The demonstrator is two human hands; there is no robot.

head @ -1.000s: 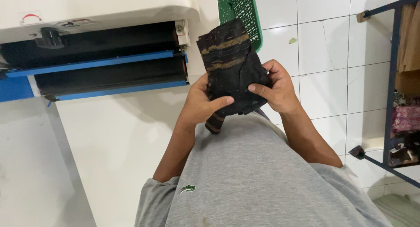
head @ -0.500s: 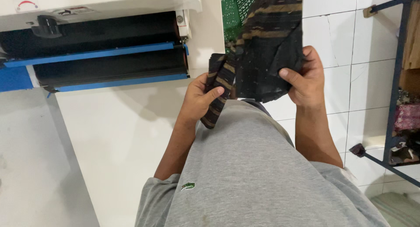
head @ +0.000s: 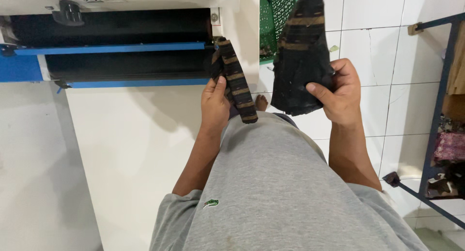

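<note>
My left hand (head: pixel 215 106) holds a narrow strip of black cloth with brown stripes (head: pixel 236 81), hanging in front of the white machine. My right hand (head: pixel 340 93) grips a larger piece of the same black, brown-striped cloth (head: pixel 301 57), held up over the tiled floor. The two pieces are apart, with a gap of floor between them. My grey shirt (head: pixel 271 193) fills the lower middle of the view.
A white machine (head: pixel 145 135) with a dark open slot and blue bars (head: pixel 111 47) stands at the left. A green plastic basket (head: pixel 277 14) sits on the white tiled floor (head: pixel 387 52) at the top. A dark metal rack (head: pixel 441 115) with cloth stands at the right.
The dark cloth was bunched in both hands; now it is in two pieces, the strip in my left hand lower left and the larger piece raised in my right.
</note>
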